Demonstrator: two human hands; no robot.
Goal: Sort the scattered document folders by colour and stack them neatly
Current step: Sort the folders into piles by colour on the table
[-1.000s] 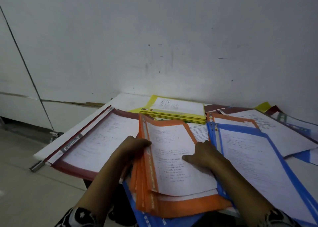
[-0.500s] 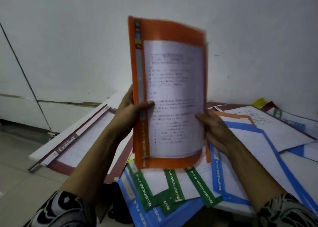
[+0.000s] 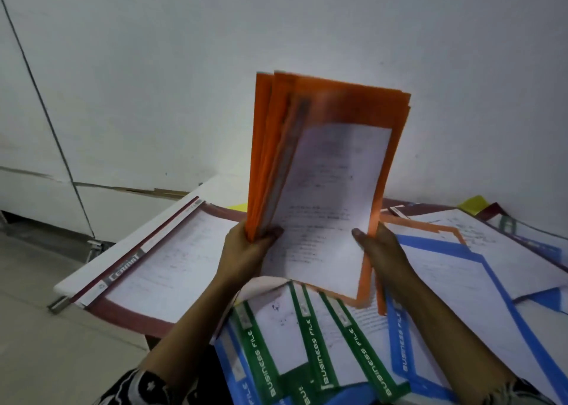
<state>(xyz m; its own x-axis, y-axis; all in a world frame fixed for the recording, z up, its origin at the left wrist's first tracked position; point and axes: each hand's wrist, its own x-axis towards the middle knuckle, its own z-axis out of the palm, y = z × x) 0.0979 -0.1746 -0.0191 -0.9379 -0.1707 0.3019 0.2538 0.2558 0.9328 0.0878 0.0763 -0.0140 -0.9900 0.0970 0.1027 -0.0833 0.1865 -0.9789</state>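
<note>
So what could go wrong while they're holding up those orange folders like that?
The orange folders are fanned apart, pinched only at their lower edges by the left hand and right hand, so one could slip out. The dark red folder overhangs the table edge and might fall if bumped.

White table (image 3: pixel 215 189) under scattered folders (image 3: pixel 307 343)

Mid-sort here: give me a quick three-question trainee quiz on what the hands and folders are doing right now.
1. True or false: the orange folders lie flat on the table.
2. Which hand grips their spine side: A) left hand B) right hand?
3. What colour are the spine strips printed BUSINESS FILE just below the raised bundle?

Key:
1. False; both hands hold them upright.
2. A.
3. Green, on the green-strip folders.
</note>
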